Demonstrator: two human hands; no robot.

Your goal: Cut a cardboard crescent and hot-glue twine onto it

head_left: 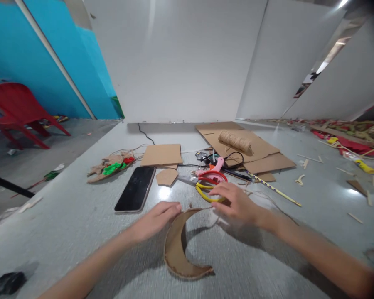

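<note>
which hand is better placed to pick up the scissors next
Right, probably: the right hand is close by the scissors, while the left hand is farther off, at the crescent.

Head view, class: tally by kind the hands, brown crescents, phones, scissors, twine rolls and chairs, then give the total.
Left hand, right hand: 2
Brown crescent: 1
Phone: 1
Scissors: 1 pair
Twine roll: 1
Red chair: 1
Total: 7

The crescent [175, 245] is brown (scissors [200, 192] red and yellow).
</note>
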